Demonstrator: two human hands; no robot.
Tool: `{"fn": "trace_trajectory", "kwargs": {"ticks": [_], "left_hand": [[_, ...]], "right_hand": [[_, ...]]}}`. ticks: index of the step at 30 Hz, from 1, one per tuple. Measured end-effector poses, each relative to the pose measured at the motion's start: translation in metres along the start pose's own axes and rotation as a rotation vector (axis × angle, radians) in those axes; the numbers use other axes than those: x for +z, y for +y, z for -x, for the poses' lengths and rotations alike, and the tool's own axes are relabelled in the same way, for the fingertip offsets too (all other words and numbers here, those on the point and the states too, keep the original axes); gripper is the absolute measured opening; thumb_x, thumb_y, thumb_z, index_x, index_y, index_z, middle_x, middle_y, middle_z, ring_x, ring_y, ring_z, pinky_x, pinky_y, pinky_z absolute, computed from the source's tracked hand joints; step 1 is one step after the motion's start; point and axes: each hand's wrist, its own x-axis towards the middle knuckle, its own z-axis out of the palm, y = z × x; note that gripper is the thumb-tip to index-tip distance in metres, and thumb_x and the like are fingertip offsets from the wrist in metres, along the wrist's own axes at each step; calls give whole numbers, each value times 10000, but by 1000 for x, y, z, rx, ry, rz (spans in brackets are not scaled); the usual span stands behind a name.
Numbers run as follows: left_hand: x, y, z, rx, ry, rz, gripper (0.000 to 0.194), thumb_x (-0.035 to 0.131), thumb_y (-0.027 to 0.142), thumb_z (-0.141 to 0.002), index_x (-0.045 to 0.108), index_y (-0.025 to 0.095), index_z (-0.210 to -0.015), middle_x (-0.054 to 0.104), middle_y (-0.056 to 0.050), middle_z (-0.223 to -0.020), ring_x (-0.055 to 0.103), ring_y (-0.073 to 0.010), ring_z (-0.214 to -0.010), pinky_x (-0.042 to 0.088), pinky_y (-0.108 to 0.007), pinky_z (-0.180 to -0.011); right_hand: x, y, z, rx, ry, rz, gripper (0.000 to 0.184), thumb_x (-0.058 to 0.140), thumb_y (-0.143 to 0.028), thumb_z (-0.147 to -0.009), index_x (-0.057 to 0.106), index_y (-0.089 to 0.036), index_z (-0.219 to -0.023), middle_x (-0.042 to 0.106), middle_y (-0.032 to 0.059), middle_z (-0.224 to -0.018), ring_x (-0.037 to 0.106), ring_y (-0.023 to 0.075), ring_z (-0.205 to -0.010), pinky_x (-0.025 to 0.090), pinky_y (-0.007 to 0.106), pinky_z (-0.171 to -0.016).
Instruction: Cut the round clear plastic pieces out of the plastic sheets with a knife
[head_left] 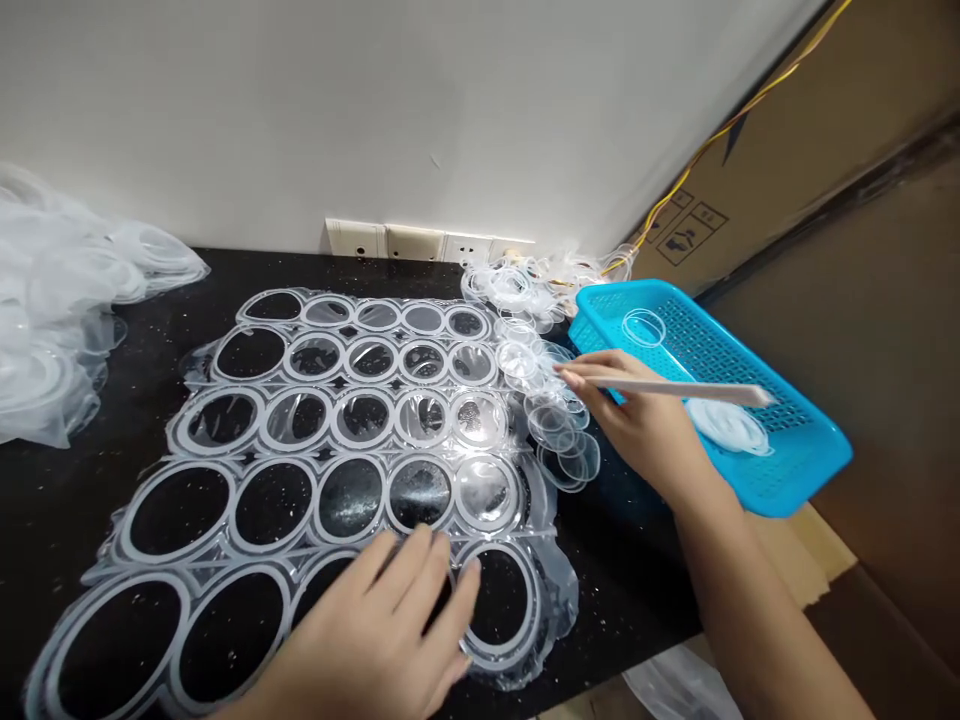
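Note:
A translucent sheet of moulded silicone-like rings (259, 548) in rows lies across the dark table. Over its near edge rests my left hand (386, 625), palm down, fingers extended and slightly apart on the rings. My right hand (637, 420) grips a long, whitish stick-like tool (690, 388) between thumb and fingers; its exact kind is unclear. That tool's far end points back over the basket, while the fingertips hover by a pile of loose thin clear rings (559, 430). Right of this hand stands a blue perforated plastic basket (806, 440) with white rings (724, 425) inside.
Crumpled translucent sheets (56, 310) are heaped at the left. More thin ring scraps (510, 285) lie by the wall beneath socket plates (420, 243). Large cardboard boxes (847, 230) border the right side, with a yellow twisted wire (679, 180) running down beside them.

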Motion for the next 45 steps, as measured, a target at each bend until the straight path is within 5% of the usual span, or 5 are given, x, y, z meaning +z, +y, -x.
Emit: {"fn": "trace_trajectory", "kwargs": {"ticks": [7,17,29,36,45], "left_hand": [[17,20,-20,63,0,28,319,397,396,-898,567,175,-1056,665,-85,-1059,619,-216,-993,366,-331,-872],[18,21,-21,41,-39,35,302,395,375,-903,561,165,-1044,678,-79,-1026,623,-214,-960,383,-334,-823],[23,24,-18,21,6,55,267,426,388,-869,557,171,-953,678,-88,-931,600,-221,-918,369,-347,-829],[22,24,-19,37,36,67,265,404,352,-879,561,177,-1002,681,-95,-970,605,-223,-931,354,-354,-834],[17,19,-16,67,-12,47,372,459,484,-859,558,217,-1097,658,-80,-1071,576,-226,-1021,342,-350,-863]], "right_hand": [[15,-28,44,54,-590,-609,190,508,-265,-897,660,-156,-927,670,38,-902,624,119,-862,512,235,-785],[20,-29,45,32,-657,-656,209,470,-239,-914,650,-133,-917,664,48,-897,598,118,-889,488,242,-822],[27,-37,85,-563,-248,26,262,414,-134,-918,593,-83,-1102,653,138,-1079,570,229,-1055,503,363,-826],[32,-38,67,-534,-147,143,285,364,-144,-930,610,-54,-1043,646,182,-1056,583,242,-1043,501,377,-850],[12,23,1,-208,78,262,267,397,-231,-933,635,-163,-1034,677,98,-1009,624,218,-957,502,383,-835]]}}
